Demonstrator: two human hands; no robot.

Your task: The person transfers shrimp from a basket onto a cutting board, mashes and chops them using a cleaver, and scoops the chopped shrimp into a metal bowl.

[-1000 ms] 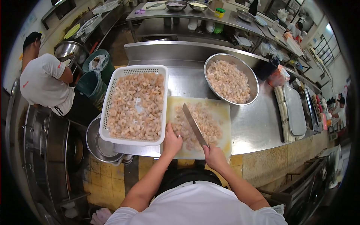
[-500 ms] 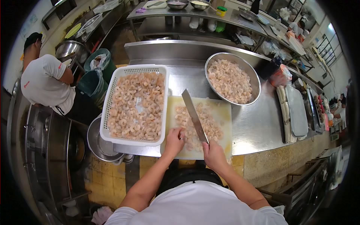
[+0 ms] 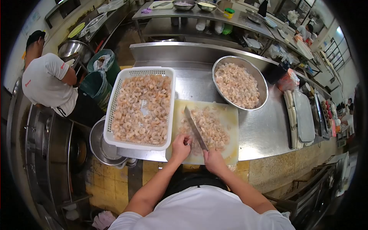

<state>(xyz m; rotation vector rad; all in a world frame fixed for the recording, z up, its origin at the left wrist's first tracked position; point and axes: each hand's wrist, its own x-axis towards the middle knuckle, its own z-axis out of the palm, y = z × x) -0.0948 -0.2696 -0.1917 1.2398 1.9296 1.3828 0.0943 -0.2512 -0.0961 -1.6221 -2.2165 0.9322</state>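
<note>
My right hand (image 3: 215,161) grips the handle of a large knife (image 3: 195,129), whose blade lies slanted over cut shrimp pieces (image 3: 212,128) on a pale cutting board (image 3: 231,111). Left of the blade, my left hand (image 3: 181,146) is at the board's lower left with its fingers curled together; whatever they hold is too small to make out. A white perforated basket (image 3: 107,126) of whole peeled shrimp (image 3: 130,122) stands to the left. Behind the board at the right, a steel bowl (image 3: 264,92) is full of shrimp pieces (image 3: 237,85).
A steel pot (image 3: 100,147) sits below the basket's left side. Trays (image 3: 303,115) stand at the table's right. At the left, a person in a white shirt (image 3: 48,82) is near green bins (image 3: 96,85). A back counter (image 3: 161,14) holds bowls.
The knife has come down and left, its blade lower over the shrimp. My right hand has shifted slightly left and down. My left hand stays curled. The whole view has shifted slightly.
</note>
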